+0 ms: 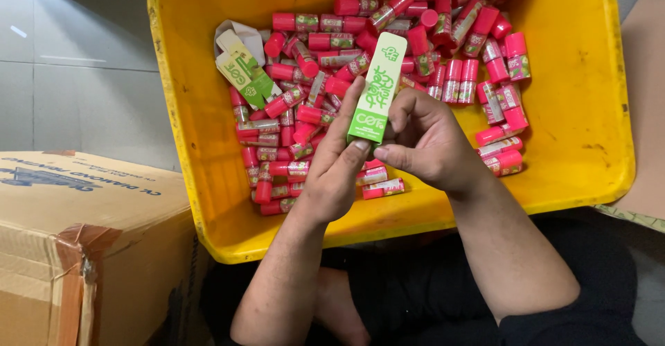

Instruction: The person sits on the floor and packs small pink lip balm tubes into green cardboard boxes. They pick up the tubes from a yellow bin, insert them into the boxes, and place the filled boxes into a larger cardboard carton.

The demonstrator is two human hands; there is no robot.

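view: looking straight down from the person's head at two bare forearms reaching forward over a bin on the floor
green carton: a slim green and white carton (377,88) stands nearly upright, leaning a little right, held above the middle of the bin; its lower end sits between both hands, its upper end free above the tubes
left hand: the left hand (337,166) is closed around the carton's lower left side, thumb and fingers running up along its edge
right hand: the right hand (424,140) is curled shut on the carton's lower right corner, fingertips meeting the left hand's; the two hands are together, touching
yellow bin: a large yellow plastic bin (596,138) fills most of the view; its near rim passes just under the wrists, its left rim slants down toward the cardboard box
tubes: a heap of small pink tubes (318,41) with patterned bands lies across the bin's middle and far right
open room: bare yellow floor of the bin shows along the right wall, the near edge and the far left corner
loose cartons: a few opened green and white cartons (242,69) lie at the heap's left edge
cardboard box: a taped brown cardboard box (83,242) sits at lower left, just beside the bin's corner
floor: grey tiled floor (76,62) lies open at upper left
lap: dark clothing and a bare foot show below the bin
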